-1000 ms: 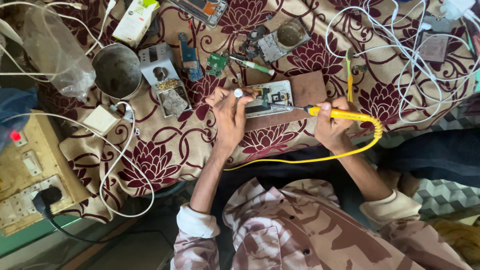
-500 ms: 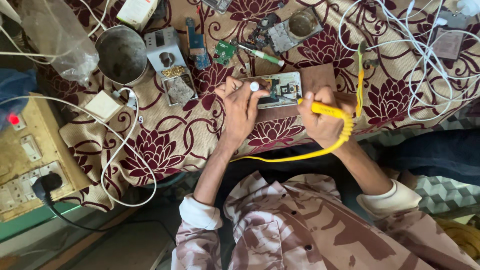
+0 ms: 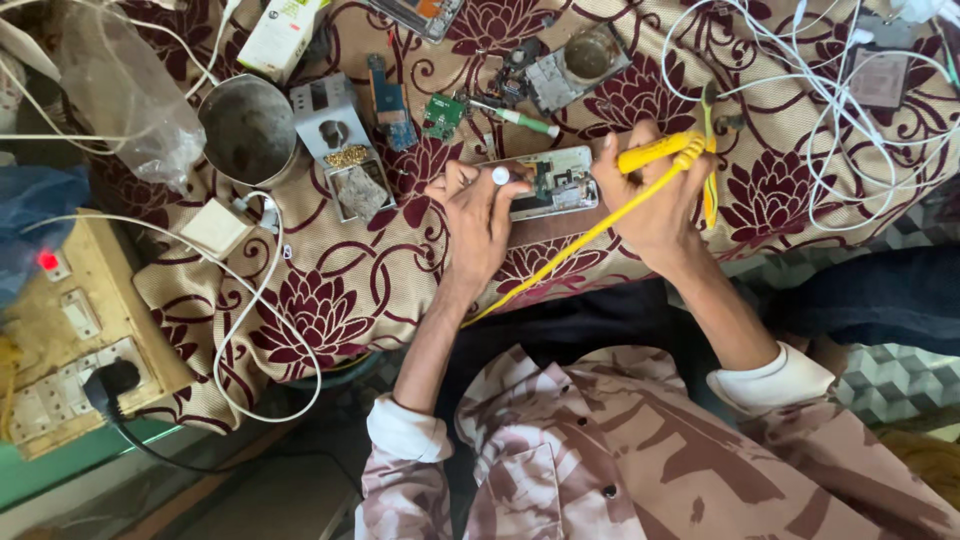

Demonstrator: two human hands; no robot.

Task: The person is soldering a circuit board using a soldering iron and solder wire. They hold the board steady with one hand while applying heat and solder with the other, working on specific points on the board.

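Silver opened phone (image 3: pixel 550 185) lies between both hands, touching them.

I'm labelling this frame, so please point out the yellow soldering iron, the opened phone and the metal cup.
yellow soldering iron (image 3: pixel 652 153), head view, on its yellow handle.
opened phone (image 3: pixel 556 183), head view, on the exposed board.
metal cup (image 3: pixel 248 130), head view, on its dark inside.

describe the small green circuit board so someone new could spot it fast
Start at the round grey metal bowl at the upper left of the floral cloth. Go right, past the blue board, to the small green circuit board. It is the only green, squarish board there.
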